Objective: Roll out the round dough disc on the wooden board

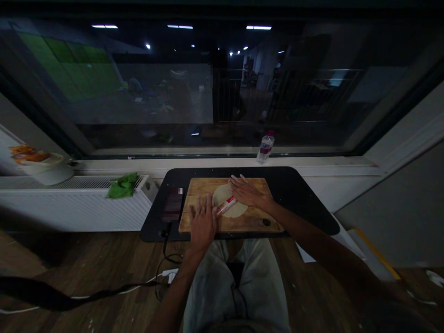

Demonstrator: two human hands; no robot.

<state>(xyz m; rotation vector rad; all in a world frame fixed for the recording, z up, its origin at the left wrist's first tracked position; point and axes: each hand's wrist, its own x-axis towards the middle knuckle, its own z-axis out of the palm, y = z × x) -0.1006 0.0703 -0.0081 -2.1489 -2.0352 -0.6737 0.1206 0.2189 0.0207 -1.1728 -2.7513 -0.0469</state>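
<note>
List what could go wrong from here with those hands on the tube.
The pale round sheet might stick to the red-and-white tube lying across it, or wrinkle.
The wooden board lies near the front edge of the black table, so a hard push could shift it.
The left hand is near the dark device and might bump it.

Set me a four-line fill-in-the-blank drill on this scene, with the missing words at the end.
1. The red-and-white stick over the flat dough reaches from near the left hand to the ____ hand.
2. The cutting board rests on a table whose top is coloured ____.
3. The cloth lying on the radiator is coloured ____.
4. Behind the bottle on the sill is a large glass ____.

Missing words: right; black; green; window.
</note>
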